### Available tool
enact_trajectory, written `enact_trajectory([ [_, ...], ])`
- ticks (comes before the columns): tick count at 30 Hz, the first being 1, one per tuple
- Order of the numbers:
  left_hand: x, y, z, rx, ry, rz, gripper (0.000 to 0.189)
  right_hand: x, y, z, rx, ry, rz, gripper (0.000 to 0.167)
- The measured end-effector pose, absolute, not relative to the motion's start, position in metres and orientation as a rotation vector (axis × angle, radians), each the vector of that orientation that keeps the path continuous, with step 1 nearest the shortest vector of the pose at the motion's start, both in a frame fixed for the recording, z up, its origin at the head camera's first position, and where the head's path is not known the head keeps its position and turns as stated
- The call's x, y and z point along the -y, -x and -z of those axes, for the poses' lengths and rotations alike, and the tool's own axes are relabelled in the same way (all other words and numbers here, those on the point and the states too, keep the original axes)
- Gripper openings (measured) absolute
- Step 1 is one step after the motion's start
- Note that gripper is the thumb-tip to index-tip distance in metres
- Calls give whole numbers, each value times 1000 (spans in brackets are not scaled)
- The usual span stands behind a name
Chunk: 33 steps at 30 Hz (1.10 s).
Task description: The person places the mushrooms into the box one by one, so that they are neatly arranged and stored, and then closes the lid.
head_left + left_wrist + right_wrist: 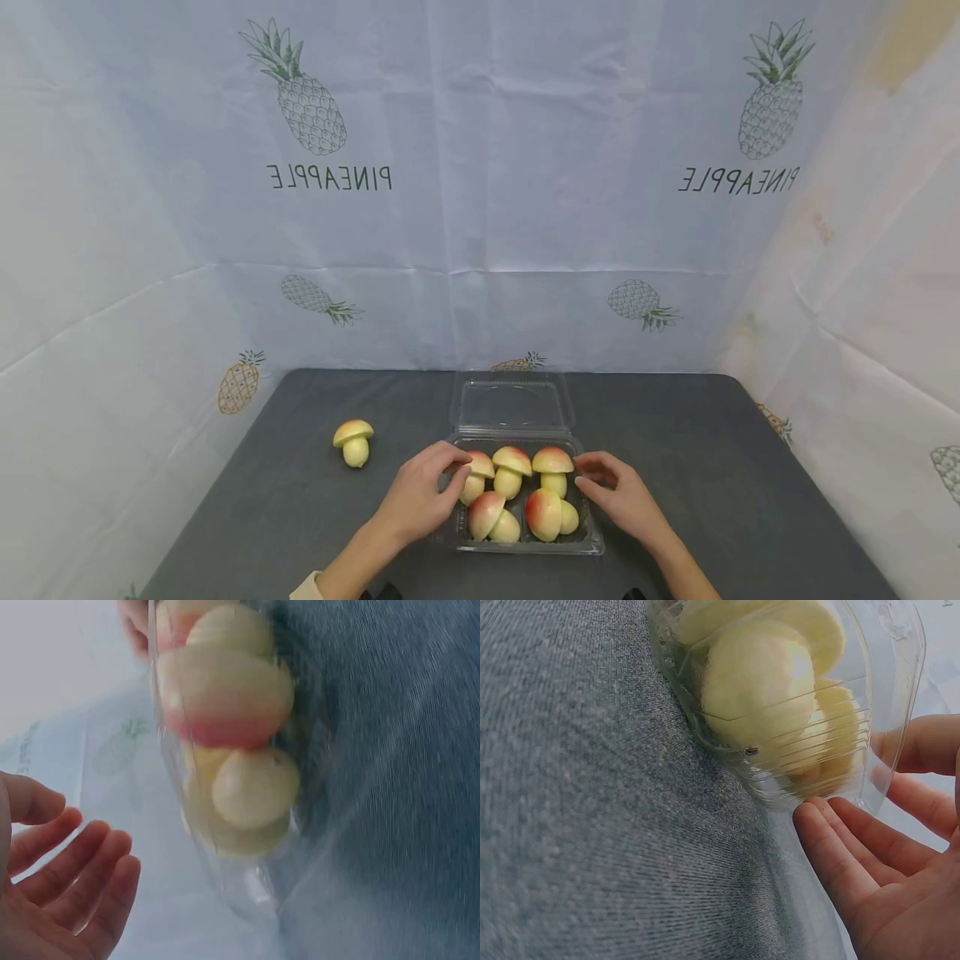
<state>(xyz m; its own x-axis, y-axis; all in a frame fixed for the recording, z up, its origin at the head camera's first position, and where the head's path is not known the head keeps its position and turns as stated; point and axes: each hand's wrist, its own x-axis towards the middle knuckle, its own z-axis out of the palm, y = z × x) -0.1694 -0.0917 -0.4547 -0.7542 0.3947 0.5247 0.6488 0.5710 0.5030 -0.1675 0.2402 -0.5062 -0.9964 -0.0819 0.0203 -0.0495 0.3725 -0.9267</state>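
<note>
A clear plastic clamshell box (551, 547) lies on the dark table with its lid (513, 406) folded back. Inside it are several toy mushrooms (543, 514) with yellow stems and red-yellow caps. My left hand (423, 492) hovers by the box's left side near a mushroom (480, 464) at the back left; the left wrist view shows its fingers loosely bent, with nothing in them and apart from the box. On the other side, my right hand (618, 496) has fairly straight fingers (840, 859) at the box's outer wall, touching it or very close.
Another toy mushroom (354, 442) stands on the table to the left, outside the box. The dark table (675, 433) is bordered at the back and sides by a white pineapple-print cloth (480, 208).
</note>
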Motion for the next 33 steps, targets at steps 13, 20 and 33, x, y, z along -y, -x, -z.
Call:
enact_trajectory([
  [13,129,184,442,2560,715,892,11,-240,170,506,-2587,115,1736,33],
  [20,142,192,442,2513,676,865,14,-241,167,505,-2575,114,1727,36],
  [33,164,206,441,2441,622,715,12,-241,168,507,-2573,124,1734,36],
])
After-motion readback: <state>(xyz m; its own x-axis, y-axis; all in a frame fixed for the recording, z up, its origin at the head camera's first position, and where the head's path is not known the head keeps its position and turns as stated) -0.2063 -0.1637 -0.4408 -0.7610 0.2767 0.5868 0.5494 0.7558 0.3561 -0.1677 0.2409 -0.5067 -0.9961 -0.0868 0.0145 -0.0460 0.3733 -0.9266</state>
